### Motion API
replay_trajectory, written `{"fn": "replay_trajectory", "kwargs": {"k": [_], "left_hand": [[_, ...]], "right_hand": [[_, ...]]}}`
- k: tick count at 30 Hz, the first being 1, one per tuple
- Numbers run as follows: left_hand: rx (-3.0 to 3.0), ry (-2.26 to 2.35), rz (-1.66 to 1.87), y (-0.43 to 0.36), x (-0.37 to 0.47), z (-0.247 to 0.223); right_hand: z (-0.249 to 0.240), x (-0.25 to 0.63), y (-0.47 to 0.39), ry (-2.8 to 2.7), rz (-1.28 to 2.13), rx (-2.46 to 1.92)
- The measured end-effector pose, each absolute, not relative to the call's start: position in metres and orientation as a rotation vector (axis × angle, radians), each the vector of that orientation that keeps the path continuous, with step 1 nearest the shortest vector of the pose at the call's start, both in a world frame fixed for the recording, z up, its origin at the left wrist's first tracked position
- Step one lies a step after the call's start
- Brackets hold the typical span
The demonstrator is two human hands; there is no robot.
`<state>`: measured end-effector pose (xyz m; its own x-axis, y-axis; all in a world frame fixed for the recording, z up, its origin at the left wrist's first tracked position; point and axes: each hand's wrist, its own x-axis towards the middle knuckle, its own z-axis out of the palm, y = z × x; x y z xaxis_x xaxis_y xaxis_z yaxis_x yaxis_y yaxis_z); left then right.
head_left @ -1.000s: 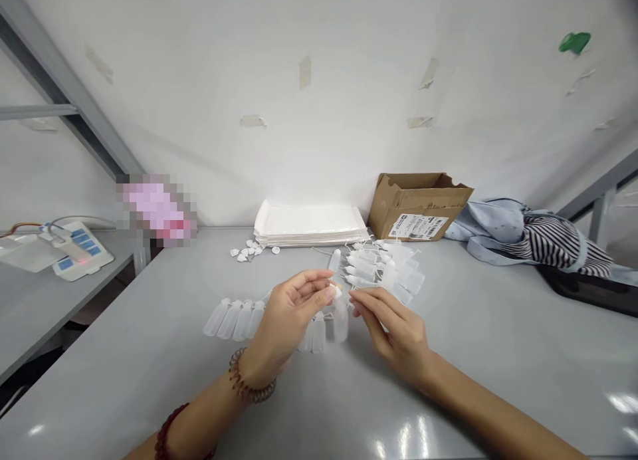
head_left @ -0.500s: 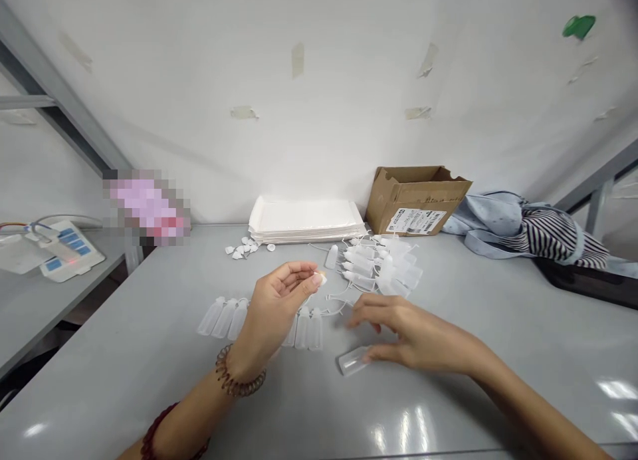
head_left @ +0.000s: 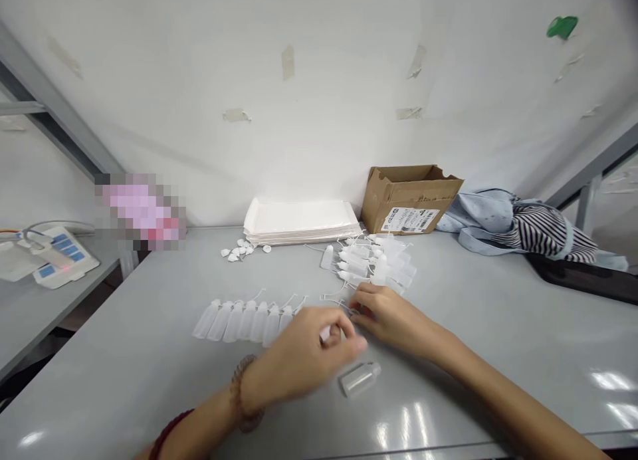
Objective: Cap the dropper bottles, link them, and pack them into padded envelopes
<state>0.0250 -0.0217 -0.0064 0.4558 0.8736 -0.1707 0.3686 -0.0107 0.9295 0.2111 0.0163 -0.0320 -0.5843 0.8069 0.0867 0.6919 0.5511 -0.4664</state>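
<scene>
So the small bottle (head_left: 359, 380) we're looking at is lying on its side on the grey table (head_left: 149, 367), just on our side of the left hand's thumb tip, neck angled away to the right. The left hand (head_left: 309, 353) hangs right by it, palm turned inward, fingers curled back towards the thumb, thumb pointing right. It's blurry, and there's a pale bit showing inside the curl (cap or fingernail, we honestly can't say), so whether that hand is grasping anything we can't tell.

Our right hand (head_left: 386, 310) comes in low from the right, forearm stretched across the table at a slant, knuckles up and fingers bent down. Its fingertips are right at some thin white straps (head_left: 333, 299); we can't make out whether they're pinched or only touched.

To the left there's a row of bottles (head_left: 245, 322) lying side by side, the near hand covering its right end. Past the right hand sits a messy pile of bottles (head_left: 355, 267), with one more bottle (head_left: 327, 257) at its left edge. Further back we've got a few white caps (head_left: 239, 250), a flat white stack (head_left: 302, 222) near the wall (head_left: 319, 147), an open cardboard box (head_left: 393, 201) with a label, and bunched blue cloth (head_left: 481, 214) to its right.
</scene>
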Motion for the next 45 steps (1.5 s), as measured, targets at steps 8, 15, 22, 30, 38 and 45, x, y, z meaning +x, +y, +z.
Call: {"fn": "replay_trajectory", "kwargs": {"k": [8,15,22,30,38,45], "left_hand": [[2.605,1.059,-0.042,-0.043,0.042,-0.021],[2.617,1.131,0.376,-0.039,0.035,-0.028],[2.332,1.385,0.697,-0.027,0.026,-0.027],[2.176,1.392,0.782,-0.021,0.021,-0.032],[2.363,1.358,0.684,-0.021,0.020,-0.035],[2.425,1.362,0.665,-0.022,0.020,-0.033]], "right_hand": [[-0.028,0.213,0.021,-2.259,0.604,-1.278],[-0.019,0.215,0.021,-1.931,0.760,-1.373],[-0.016,0.212,0.019,-1.655,1.082,-1.378],[-0.009,0.211,0.015,-1.456,1.531,-1.199],[-0.006,0.211,0.014,-1.533,1.554,-1.183],[-0.009,0.212,0.015,-1.617,1.603,-1.107]]}}
